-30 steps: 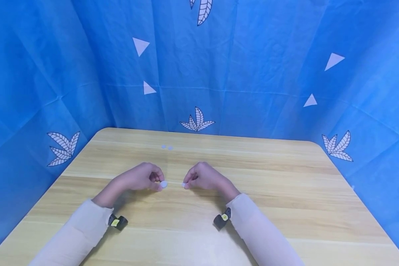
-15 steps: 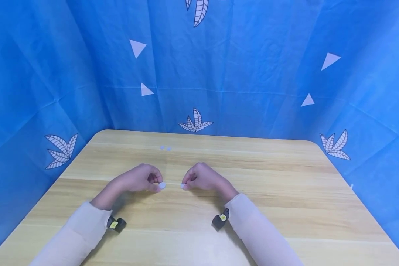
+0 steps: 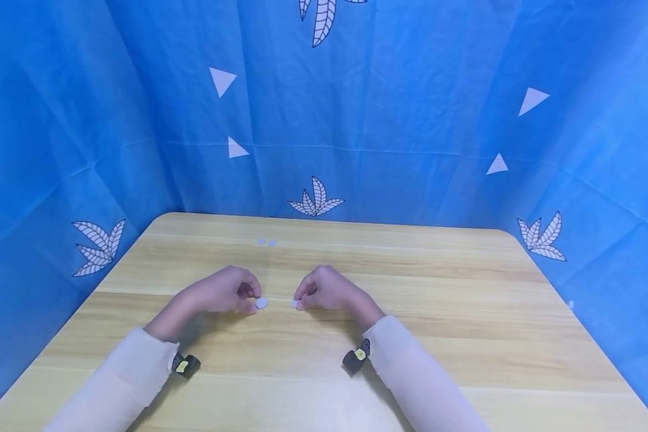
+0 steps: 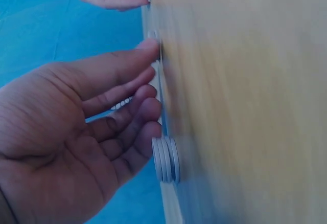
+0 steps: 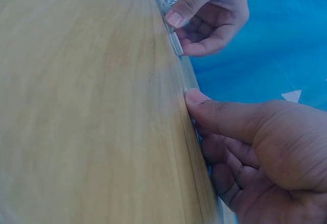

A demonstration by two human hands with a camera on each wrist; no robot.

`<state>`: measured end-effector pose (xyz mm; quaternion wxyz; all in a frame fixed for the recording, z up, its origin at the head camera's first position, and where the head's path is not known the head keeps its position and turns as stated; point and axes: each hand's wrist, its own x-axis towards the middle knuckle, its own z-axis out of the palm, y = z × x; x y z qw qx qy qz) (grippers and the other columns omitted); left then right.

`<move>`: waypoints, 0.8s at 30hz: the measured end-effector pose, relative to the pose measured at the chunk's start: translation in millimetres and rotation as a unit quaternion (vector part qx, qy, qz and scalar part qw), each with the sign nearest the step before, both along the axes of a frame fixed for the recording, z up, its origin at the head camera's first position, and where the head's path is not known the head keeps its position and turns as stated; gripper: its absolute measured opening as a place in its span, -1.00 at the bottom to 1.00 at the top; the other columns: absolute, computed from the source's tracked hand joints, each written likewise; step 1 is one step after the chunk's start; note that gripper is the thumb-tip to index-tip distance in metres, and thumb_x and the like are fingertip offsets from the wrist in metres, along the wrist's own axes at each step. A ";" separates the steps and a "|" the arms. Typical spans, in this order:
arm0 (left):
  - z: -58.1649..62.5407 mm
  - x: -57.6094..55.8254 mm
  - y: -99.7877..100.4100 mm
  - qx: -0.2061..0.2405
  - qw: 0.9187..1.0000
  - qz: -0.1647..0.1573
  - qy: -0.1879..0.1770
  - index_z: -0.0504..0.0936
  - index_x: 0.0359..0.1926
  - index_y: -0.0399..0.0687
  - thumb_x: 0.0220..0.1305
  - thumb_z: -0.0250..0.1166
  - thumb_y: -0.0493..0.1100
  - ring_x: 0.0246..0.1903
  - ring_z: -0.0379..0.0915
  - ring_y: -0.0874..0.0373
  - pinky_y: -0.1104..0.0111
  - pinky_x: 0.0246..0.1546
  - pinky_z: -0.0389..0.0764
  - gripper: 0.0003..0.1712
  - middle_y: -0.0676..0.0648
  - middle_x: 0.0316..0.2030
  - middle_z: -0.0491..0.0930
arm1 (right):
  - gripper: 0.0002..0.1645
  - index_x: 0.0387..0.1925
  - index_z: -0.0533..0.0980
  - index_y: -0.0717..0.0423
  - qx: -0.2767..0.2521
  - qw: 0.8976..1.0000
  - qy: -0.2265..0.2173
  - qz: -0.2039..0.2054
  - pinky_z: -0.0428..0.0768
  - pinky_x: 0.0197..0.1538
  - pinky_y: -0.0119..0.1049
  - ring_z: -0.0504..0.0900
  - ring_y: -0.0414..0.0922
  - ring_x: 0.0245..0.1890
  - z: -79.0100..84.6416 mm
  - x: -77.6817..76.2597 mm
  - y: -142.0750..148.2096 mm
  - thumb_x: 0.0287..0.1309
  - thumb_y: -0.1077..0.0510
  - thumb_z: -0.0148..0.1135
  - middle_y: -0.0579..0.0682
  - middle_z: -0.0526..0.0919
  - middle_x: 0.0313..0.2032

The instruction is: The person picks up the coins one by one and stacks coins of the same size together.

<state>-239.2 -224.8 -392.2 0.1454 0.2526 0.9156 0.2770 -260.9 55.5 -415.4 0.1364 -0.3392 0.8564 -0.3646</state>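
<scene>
My left hand pinches a flat white disc between thumb and fingertips, low over the table. Opposite it, a short gap away, my right hand pinches another white disc, partly covered by its fingers. In the left wrist view a stack of several grey-white discs shows beside the lower curled fingers of the left hand; whether they touch it I cannot tell. The right wrist view shows the left hand's disc edge-on beneath its forefinger.
Two more small pale discs, a left one and a right one, lie side by side farther back on the wooden table. A blue cloth with leaf and triangle prints hangs around the table's back and sides.
The head view shifts slightly. Both hands stay nearly where they were on the table, each with its disc.
</scene>
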 end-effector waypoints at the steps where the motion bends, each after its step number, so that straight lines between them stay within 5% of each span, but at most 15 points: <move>1: 1.6 0.4 0.2 -0.001 1.000 0.000 0.004 0.71 -0.21 -0.07 0.08 0.59 -0.21 -0.31 0.50 0.17 0.28 -0.21 0.58 -0.74 0.08 -0.33 0.64 | -0.90 -0.32 0.78 0.02 0.002 1.000 0.002 0.000 0.63 -0.09 -0.38 0.68 -0.33 -0.32 -0.1 0.0 0.1 0.10 0.15 0.56 -0.21 0.78 -0.36; 11: 9.2 -3.5 -2.9 0.003 1.000 0.001 0.020 0.71 -0.16 -0.11 0.11 0.57 -0.19 -0.25 0.57 0.18 0.24 -0.13 0.62 -0.72 0.05 -0.28 0.67 | -0.91 -0.32 0.78 0.03 -0.009 1.000 0.004 0.002 0.63 -0.09 -0.37 0.67 -0.32 -0.32 -3.1 -0.6 2.6 0.10 0.15 0.56 -0.21 0.78 -0.37; 24: 22.1 -23.6 -6.0 -0.002 0.998 0.017 0.063 0.70 -0.03 -0.19 0.26 0.47 -0.14 -0.15 0.59 0.11 0.11 -0.01 0.63 -0.69 -0.07 -0.16 0.71 | -0.90 -0.33 0.78 0.03 -0.012 1.000 -0.001 -0.003 0.63 -0.09 -0.39 0.67 -0.33 -0.33 -4.4 -0.3 0.7 0.08 0.16 0.57 -0.24 0.77 -0.37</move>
